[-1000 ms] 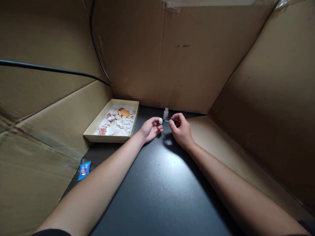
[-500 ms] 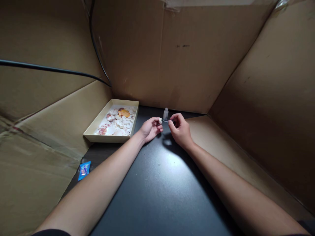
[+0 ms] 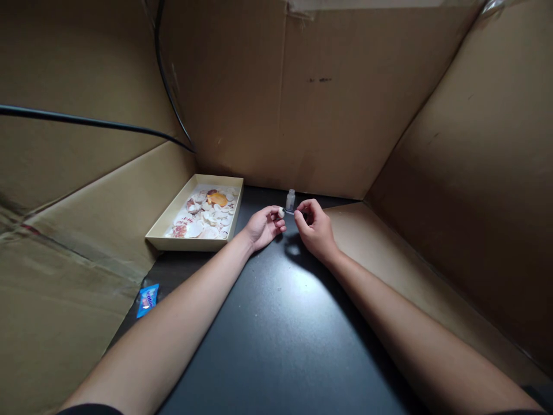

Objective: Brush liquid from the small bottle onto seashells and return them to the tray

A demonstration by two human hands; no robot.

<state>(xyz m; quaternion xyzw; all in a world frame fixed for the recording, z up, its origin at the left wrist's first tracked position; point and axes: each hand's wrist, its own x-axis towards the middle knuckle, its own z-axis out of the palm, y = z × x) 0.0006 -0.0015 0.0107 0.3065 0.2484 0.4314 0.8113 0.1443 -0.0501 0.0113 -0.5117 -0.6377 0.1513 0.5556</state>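
My left hand (image 3: 262, 226) pinches a small white rounded cap-like piece (image 3: 281, 212) between thumb and forefinger; its other fingers are loosely curled. From the dark end of that piece a thin clear stem (image 3: 290, 212) runs toward my right hand (image 3: 315, 226). My right thumb and forefinger close on the stem's far end, which they partly hide. What exactly this small item is, I cannot make out. Just behind the fingertips a small clear bottle (image 3: 291, 199) stands upright on the dark table (image 3: 259, 328), with no cap visible on it.
A cream tray (image 3: 190, 244) with a shell-patterned bottom stands at the back left. Near the table's left edge lies a blue packet (image 3: 147, 300). Cardboard walls (image 3: 328, 127) enclose the table, and a cardboard flap (image 3: 380, 253) lies at right. A black cable (image 3: 93, 121) crosses the upper left.
Almost nothing differs. Both hands keep their hold, and the view has shifted very slightly.
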